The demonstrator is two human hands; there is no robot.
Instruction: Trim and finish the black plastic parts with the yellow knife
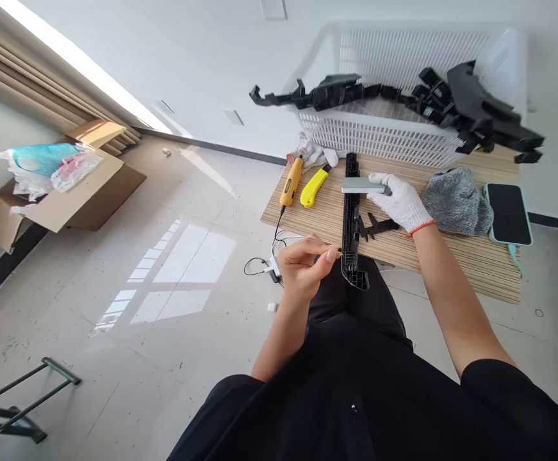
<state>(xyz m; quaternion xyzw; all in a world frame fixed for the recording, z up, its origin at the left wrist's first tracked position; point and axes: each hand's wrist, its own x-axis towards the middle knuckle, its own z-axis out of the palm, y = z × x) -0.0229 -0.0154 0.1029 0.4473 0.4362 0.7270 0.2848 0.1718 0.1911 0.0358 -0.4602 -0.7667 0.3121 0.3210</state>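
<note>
A long, ribbed black plastic part lies across the striped table, its curved lower end jutting over the front edge. My left hand, bare, is closed in a pinch at the part's left edge near that end; the exact grip is partly hidden by the fingers. My right hand wears a white knitted glove with an orange cuff. It is closed on a flat grey bar-shaped tool, which lies crosswise over the upper half of the part. Just below the glove rests a small black caliper-like piece.
Left on the table are a yellow corded tool and a yellow utility knife. Right are a grey cloth and a phone. Behind, black parts lie across a white basket. A cardboard box stands on the floor.
</note>
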